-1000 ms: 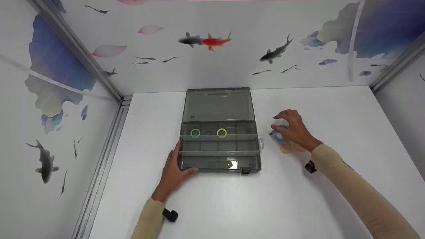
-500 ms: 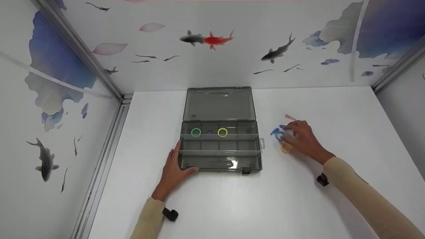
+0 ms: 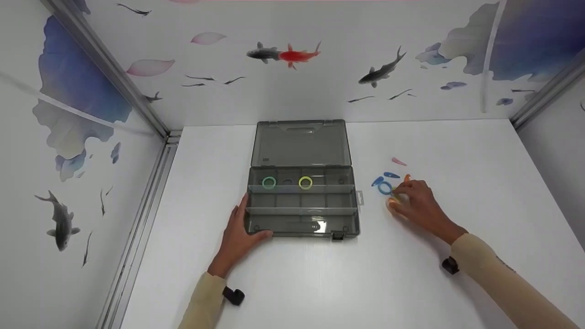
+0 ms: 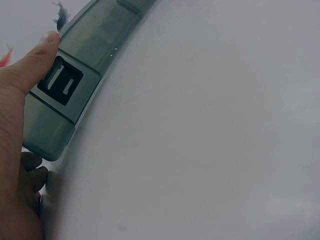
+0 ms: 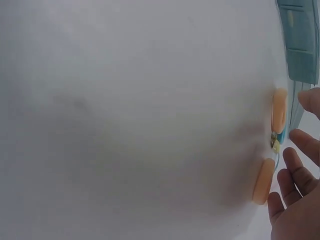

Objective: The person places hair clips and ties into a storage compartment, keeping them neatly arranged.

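The right hand point(image 3: 418, 203) rests low on the white table point(image 3: 411, 283), to the right of the box, its fingertips at a small cluster of hair accessories. In the right wrist view its fingers point(image 5: 295, 175) are spread and only loosely bent over the table, with two orange clips point(image 5: 272, 145) lying just in front of them; whether any finger actually touches a clip cannot be told. Just beside the fingertips lies a blue ring point(image 3: 385, 188), with two small blue clips point(image 3: 384, 178) next to it and a pink clip point(image 3: 398, 161) a little farther back.

The grey translucent box point(image 3: 301, 208) stands open near the middle of the table, its lid point(image 3: 300, 144) folded back flat toward the rear wall. In its rearmost row of compartments lie a green ring point(image 3: 268, 183) and a yellow ring point(image 3: 305, 183), in separate sections. No writing can be read on the box or the lid.

The left hand point(image 3: 237, 235) holds the box's near left corner, palm along the side wall; the left wrist view shows the thumb point(image 4: 37, 55) laid straight on the front edge next to a black latch point(image 4: 60, 82). It steadies rather than clenches.

The surrounding walls point(image 3: 320, 77) carry a painted pattern of fish and petals.
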The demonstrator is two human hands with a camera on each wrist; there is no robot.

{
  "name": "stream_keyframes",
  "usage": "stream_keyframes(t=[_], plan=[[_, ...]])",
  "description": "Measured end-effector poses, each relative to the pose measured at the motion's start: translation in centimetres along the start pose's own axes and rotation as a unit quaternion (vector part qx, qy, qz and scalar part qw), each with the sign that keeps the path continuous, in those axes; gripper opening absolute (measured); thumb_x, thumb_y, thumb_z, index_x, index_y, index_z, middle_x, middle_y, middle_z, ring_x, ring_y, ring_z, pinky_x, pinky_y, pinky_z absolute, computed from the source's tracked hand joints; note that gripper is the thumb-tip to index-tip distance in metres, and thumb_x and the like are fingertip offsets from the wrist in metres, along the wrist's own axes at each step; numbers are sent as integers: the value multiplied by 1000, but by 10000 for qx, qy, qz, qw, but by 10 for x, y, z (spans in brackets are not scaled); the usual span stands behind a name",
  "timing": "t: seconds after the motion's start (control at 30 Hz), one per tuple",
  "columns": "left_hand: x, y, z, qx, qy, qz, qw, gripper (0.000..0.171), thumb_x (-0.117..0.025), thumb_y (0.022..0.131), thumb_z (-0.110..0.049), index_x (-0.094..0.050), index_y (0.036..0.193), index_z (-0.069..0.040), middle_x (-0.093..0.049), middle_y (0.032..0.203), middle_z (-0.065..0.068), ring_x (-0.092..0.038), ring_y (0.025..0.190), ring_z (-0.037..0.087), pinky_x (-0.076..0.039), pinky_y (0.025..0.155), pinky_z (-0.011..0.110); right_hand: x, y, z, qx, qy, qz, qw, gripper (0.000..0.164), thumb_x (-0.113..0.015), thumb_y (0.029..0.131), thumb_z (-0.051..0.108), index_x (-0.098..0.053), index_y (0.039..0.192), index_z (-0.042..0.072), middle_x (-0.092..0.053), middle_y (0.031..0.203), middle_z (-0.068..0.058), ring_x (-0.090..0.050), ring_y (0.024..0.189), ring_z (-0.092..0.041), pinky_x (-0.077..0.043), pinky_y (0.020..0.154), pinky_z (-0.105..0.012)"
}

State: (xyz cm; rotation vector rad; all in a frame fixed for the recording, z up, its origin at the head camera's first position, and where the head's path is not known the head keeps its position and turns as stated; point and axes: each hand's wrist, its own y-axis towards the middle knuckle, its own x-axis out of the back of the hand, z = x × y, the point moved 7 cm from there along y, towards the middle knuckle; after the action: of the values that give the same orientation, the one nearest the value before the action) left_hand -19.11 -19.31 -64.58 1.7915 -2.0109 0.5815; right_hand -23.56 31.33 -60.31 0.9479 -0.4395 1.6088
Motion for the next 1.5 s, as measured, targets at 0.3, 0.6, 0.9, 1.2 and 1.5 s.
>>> stream_keyframes(t=[0.3,0.6,0.9,1.2,1.5], plan=[[1,0,-1,-23,7,-3,10000,127,-94,84,-59,-14,179,-32,-20,182,20,-12,168,49,-23,125,78,-1,-9,2,243,-101,-159,9995,32,-93,88,5,-78,115,-2,-66,122,-23,-52,122,-42,-38,101,-57],[0,1,-5,-130,85,-26,9999,125,-94,86,-55,-15,179,-26,-21,181,22,-13,167,51,-24,126,76,-2,-11,2,315,-313,-133,9989,35,-94,87,8,-78,117,-2,-67,124,-24,-52,123,-45,-36,103,-62],[2,-1,-5,-142,172,-54,9997,125,-94,86,-55,-15,179,-28,-22,181,22,-15,166,52,-27,124,78,-5,-11,2,182,-318,31,9993,36,-93,89,9,-76,119,-2,-65,129,-23,-49,128,-44,-33,107,-65],[1,-2,-6,-145,76,-25,9999,124,-94,87,-54,-14,179,-30,-20,182,18,-12,167,51,-25,123,79,-2,-10,5,314,-206,-77,9993,32,-92,90,9,-76,115,-2,-65,128,-24,-49,127,-44,-33,106,-64],[1,-1,-5,-93,62,-12,9999,125,-94,86,-56,-14,179,-30,-19,180,25,-13,166,52,-26,122,80,7,0,14,555,-241,-320,9977,38,-96,84,5,-75,115,-2,-64,126,-24,-50,129,-45,-35,105,-64]])
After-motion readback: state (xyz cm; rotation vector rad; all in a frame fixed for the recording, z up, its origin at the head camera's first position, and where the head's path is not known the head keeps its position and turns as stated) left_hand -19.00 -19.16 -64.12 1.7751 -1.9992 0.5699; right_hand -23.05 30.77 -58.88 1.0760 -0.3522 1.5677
